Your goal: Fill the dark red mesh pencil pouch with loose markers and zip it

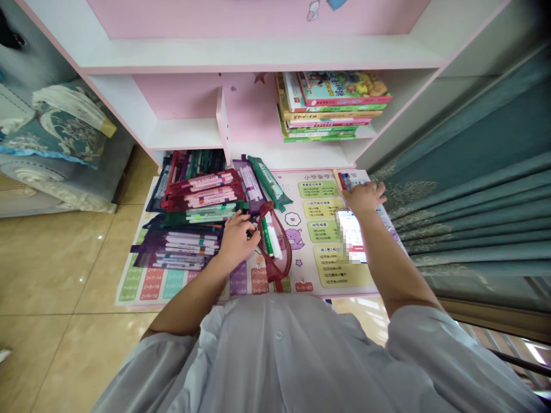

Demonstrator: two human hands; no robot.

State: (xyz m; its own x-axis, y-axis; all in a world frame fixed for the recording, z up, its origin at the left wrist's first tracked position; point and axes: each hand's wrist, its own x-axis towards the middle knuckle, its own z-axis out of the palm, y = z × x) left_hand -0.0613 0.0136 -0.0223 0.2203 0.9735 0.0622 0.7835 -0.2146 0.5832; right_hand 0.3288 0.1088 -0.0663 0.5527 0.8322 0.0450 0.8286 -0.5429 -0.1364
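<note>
A red mesh pencil pouch (287, 252) lies unzipped at the middle of the desk, with green and white markers (271, 236) inside its opening. My left hand (239, 241) is at the pouch's left edge, thumb and forefinger closed on its rim. Over at the right, my right hand (365, 196) rests beside a small group of coloured markers (344, 180), fingers apart; its underside is hidden. Filled pouches in red (206, 192), purple (183, 246) and green (270, 182) are piled to the left of and behind the open pouch.
A phone (352, 236) with a lit screen lies beneath my right forearm. Stacked books (336, 109) sit on the pink and white shelf (267, 54) behind the desk. A printed mat (301, 275) covers the desktop. Teal curtains (469, 172) hang at the right.
</note>
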